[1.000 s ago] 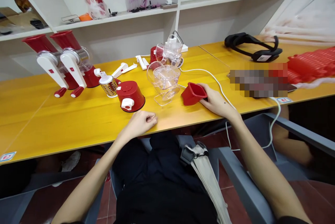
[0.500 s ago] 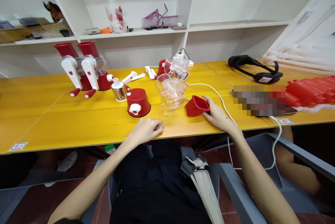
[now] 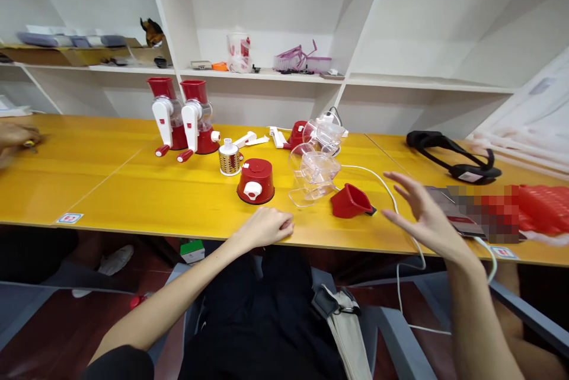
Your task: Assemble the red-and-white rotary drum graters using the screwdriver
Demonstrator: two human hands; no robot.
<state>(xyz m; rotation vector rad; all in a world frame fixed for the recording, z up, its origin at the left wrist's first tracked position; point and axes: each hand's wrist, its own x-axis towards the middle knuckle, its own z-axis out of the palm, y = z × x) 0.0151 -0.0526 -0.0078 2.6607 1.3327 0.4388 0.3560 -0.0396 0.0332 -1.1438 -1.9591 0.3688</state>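
Note:
My right hand (image 3: pixel 420 217) is raised over the table with thumb and fingers spread, holding nothing. To its left, a red square-mouthed hopper (image 3: pixel 349 201) lies on the table, apart from the hand. My left hand (image 3: pixel 267 227) rests at the front edge with curled fingers and nothing visible in them. Just behind it stands a red grater base (image 3: pixel 256 177) with a white knob. A clear plastic grater housing (image 3: pixel 317 172) is right of the base. On the left are a metal grater drum (image 3: pixel 230 157) and a white crank handle (image 3: pixel 244 140).
Two assembled rotary graters (image 3: pixel 195 116) stand at the back left. Another red base (image 3: pixel 300 134) is behind the housing. A white cable (image 3: pixel 377 177) crosses the right side, near a black headset (image 3: pixel 453 157). Another person's hand (image 3: pixel 18 136) shows at far left.
My right hand has let go of the red hopper and moved right, opening its fingers. My left hand stays curled at the table edge. The view has turned left.

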